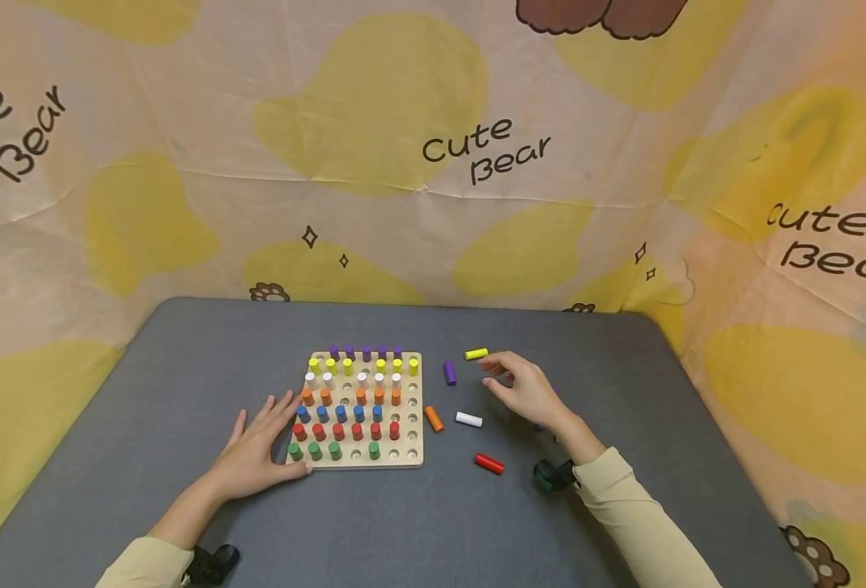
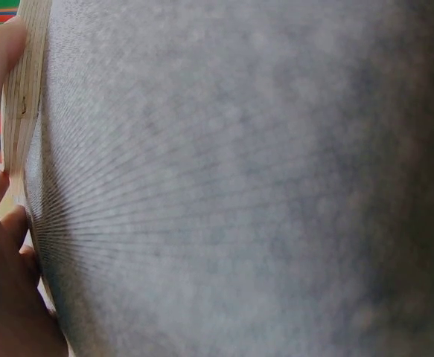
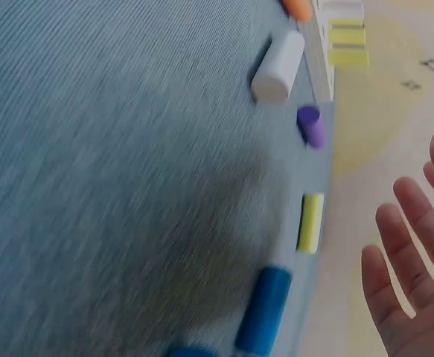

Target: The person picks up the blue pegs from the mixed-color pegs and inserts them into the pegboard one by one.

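Observation:
A wooden pegboard (image 1: 403, 442) stands on the grey table, with rows of purple, yellow, white, orange, blue, red and green pegs upright in it. My left hand (image 1: 252, 457) rests at its near left corner, fingers spread along the left side. In the left wrist view the thumb (image 2: 4, 44) touches the board's edge. Over the table right of the board, my right hand (image 1: 524, 388) hovers with loosely bent fingers and holds nothing. Nearest to it lies a yellow peg (image 1: 476, 354); a purple peg (image 1: 449, 373) and a white peg (image 1: 469, 420) lie close by.
An orange peg (image 1: 434, 419) lies beside the board's right edge, a red peg (image 1: 488, 464) nearer the front. Blue pegs (image 3: 264, 311) lie near the right wrist, mostly hidden in the head view. A patterned cloth (image 1: 374, 106) hangs behind the table (image 1: 374, 531).

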The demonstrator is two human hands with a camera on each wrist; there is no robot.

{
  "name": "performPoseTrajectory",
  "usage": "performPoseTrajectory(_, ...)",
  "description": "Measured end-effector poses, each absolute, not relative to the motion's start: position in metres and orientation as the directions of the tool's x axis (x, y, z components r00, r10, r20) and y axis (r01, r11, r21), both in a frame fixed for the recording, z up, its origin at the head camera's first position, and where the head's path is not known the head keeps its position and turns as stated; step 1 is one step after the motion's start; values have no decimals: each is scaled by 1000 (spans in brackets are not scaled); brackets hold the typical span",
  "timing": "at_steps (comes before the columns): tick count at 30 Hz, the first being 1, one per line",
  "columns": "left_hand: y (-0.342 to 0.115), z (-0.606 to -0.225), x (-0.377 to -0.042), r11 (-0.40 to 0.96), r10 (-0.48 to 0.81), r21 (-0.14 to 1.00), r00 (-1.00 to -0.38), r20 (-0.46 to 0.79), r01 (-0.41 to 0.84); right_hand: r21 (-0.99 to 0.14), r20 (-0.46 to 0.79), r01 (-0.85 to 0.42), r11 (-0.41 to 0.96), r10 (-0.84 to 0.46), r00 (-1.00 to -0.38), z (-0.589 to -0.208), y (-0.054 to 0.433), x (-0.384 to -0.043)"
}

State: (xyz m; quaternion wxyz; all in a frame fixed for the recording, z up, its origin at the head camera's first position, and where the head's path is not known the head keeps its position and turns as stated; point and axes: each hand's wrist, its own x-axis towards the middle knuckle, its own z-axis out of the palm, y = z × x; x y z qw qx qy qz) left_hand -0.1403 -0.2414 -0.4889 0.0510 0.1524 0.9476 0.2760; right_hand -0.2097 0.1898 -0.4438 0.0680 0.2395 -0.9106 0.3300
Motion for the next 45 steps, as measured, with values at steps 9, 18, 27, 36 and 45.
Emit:
performPoseTrajectory(9, -242, -488, -140, 799, 319, 541, -948, -11, 263, -532, 242, -394, 749, -311, -919, -448, 214, -207)
performPoseTrajectory(18, -241, -488, -139, 793, 324, 547, -946, -4, 269, -504, 235, -360, 785, -276, -932, -460, 229, -208)
performPoseTrajectory(27, -241, -488, -139, 796, 320, 544, -947, -8, 265, -483, 208, -338, 807, -269, -940, -464, 234, -205)
performPoseTrajectory(36, -241, -489, -139, 800, 319, 539, -948, -9, 264, -443, 192, -335, 832, -277, -941, -466, 235, -203)
performPoseTrajectory(45, -241, -487, -140, 799, 318, 542, -948, -14, 260, -407, 205, -383, 829, -325, -923, -472, 235, -205)
